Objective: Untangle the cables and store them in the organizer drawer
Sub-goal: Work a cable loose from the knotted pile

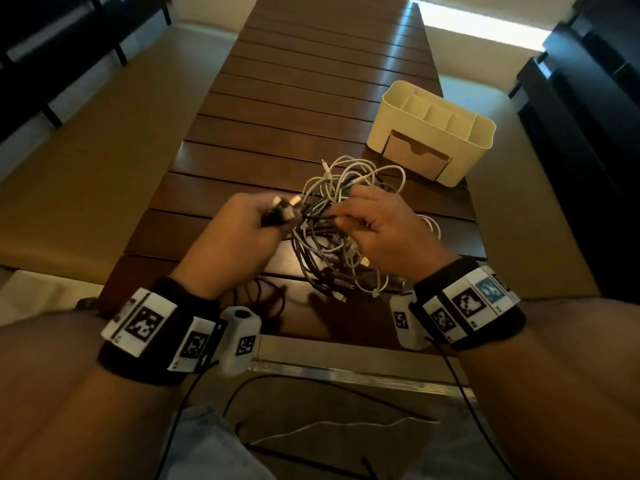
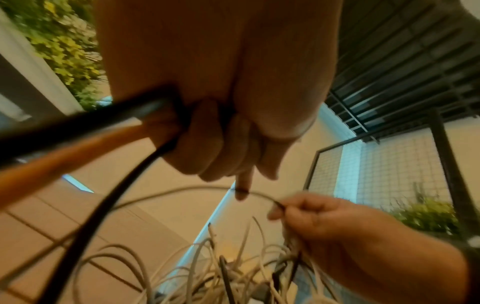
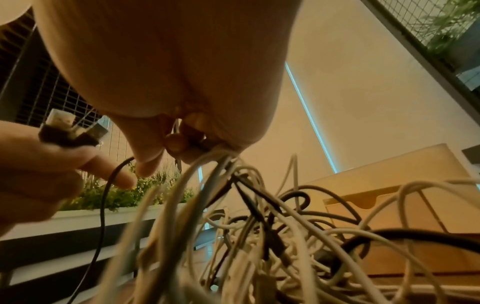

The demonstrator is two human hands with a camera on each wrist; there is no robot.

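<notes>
The left hand (image 1: 239,225) sits at the middle of the head view, fingers curled tight round a small cluster of plugs (image 1: 282,209): dark bodies with pale and metal tips poking out above the knuckles. From the right wrist camera the same plugs (image 3: 70,129) stand up out of that fist at the left edge of the frame, and one finger sticks out straight below them with a thin dark cable (image 3: 103,205) dropping past it. Thick black leads (image 2: 85,216) trail from the grip toward the lower left of the left wrist view.

Just right of it, the right hand (image 1: 384,230) is closed on a bunch of strands, thumb and fingers pinching them together. The tangle of cables (image 1: 343,237) hangs from that pinch and spreads between and below both hands, down to the table (image 1: 277,98). It is a loose knot of many thin cords, mostly white and pale grey with several black ones threaded through, loops sticking out at the top and small connectors dangling at the lower edge. Up close in the right wrist view, the white strands (image 3: 259,257) fan out thickly under the palm.

Beyond the tangle, toward the upper right of the head view, stands the cream organizer (image 1: 433,129), its top split into open compartments, its tan drawer (image 1: 415,155) facing the hands and pushed in
</notes>
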